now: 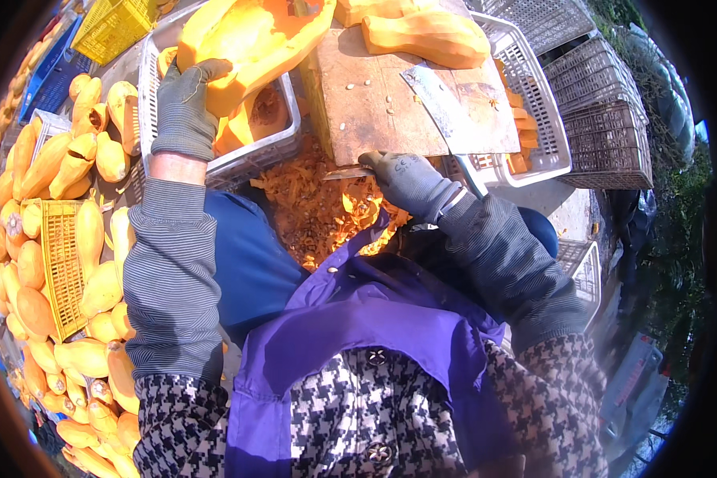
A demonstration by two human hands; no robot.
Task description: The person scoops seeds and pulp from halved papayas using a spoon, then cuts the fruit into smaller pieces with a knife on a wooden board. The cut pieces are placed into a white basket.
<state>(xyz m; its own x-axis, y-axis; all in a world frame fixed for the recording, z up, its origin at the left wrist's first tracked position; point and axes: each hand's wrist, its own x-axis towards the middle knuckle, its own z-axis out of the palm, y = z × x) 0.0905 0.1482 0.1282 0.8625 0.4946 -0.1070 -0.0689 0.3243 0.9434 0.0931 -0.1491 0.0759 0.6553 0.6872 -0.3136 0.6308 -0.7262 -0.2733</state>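
My left hand, in a grey work glove, is closed on the lower left edge of a halved, hollowed pumpkin. That pumpkin is held up over a white crate with orange pumpkin pieces in it. My right hand, also gloved, is closed at the near edge of a wooden cutting board. A thin, flat tool sticks out leftward from its fingers; its exact kind is unclear. A cleaver lies on the board, its handle beside my right wrist. A peeled pumpkin lies at the board's far side.
Pumpkin scraps, pulp and seeds cover the ground between my knees. Many peeled pumpkins lie at left, around a yellow crate. Right of the board stands a white crate with cut pieces; stacked crates stand beyond it.
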